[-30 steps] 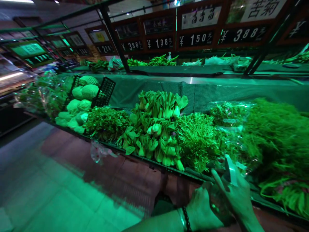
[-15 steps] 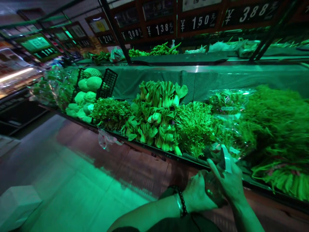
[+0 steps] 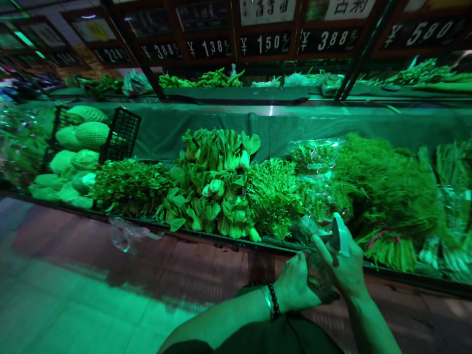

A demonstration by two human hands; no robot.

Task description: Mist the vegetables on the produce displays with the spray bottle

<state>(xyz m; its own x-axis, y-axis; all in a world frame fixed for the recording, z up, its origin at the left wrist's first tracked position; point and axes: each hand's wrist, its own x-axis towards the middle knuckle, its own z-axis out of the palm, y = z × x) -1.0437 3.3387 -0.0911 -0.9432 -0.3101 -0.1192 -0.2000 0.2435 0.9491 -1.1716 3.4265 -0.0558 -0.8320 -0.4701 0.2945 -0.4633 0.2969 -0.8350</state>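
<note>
Both hands are on the spray bottle (image 3: 334, 250): left hand (image 3: 297, 287) cups its body, right hand (image 3: 344, 270) grips the neck, bottle upright, nozzle just above right fingertips.

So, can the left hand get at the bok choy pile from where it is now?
Probably yes, once it lets go. The left hand cups the base of the spray bottle that both hands hold. The bok choy lies uncovered at the shelf's front edge, up and to its left, nothing between.
</note>
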